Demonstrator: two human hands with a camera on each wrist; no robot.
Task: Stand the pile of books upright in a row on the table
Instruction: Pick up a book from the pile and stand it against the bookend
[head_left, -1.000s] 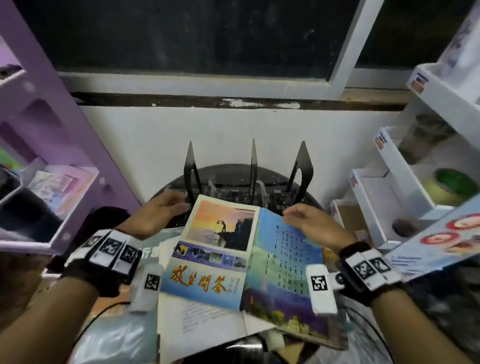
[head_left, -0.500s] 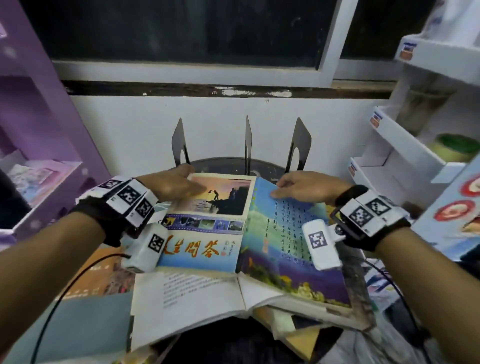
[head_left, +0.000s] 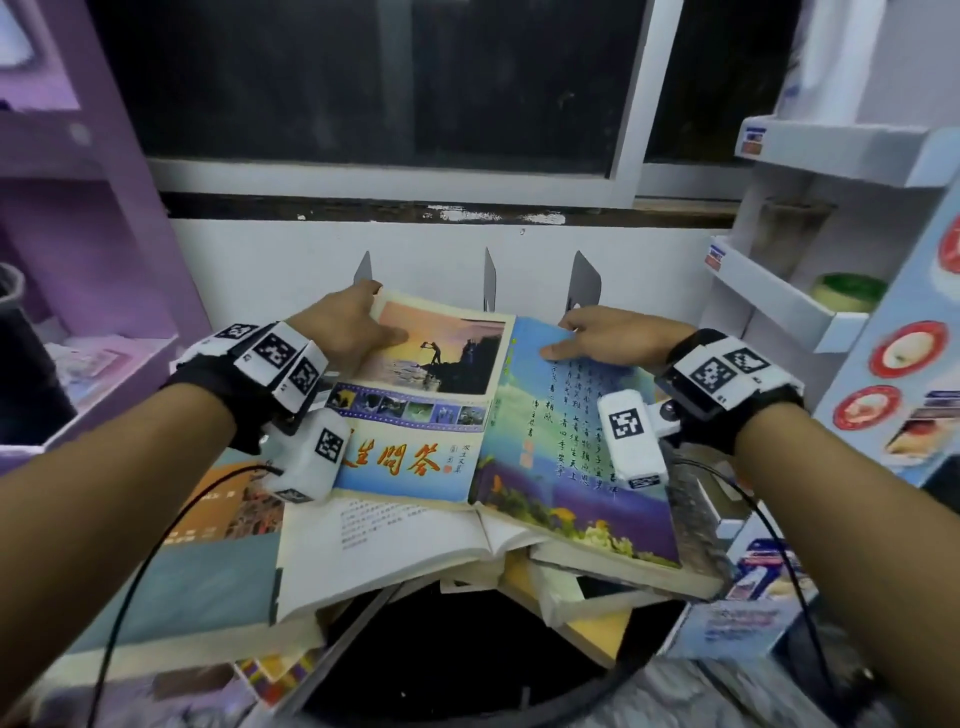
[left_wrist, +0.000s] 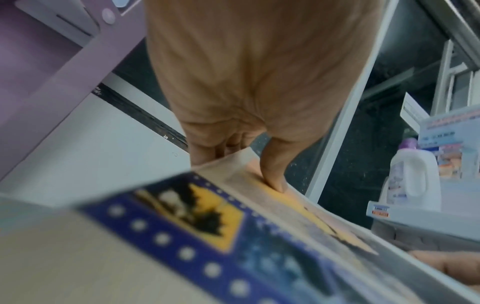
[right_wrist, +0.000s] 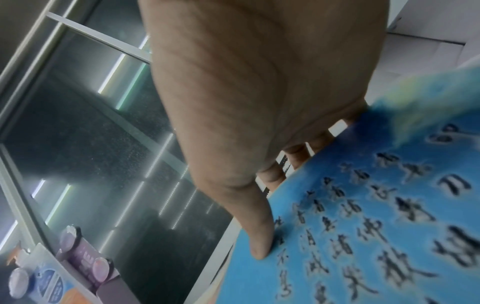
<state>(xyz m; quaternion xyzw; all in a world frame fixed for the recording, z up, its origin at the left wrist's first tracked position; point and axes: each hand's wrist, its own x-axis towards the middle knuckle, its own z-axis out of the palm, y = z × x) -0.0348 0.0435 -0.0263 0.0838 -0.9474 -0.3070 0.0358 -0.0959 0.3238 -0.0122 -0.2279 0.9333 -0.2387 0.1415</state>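
Open book (head_left: 467, 415) now higher, both-hands grip.

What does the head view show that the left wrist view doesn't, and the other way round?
Head view only: the right hand gripping the blue back cover at its far edge, the pile of books underneath, and three dark bookend plates behind. Left wrist view only: the grip up close, thumb on top of the cover and fingers curled under its far edge; also a white jug on a shelf. Both: the left hand holding the open book by its sunset cover.
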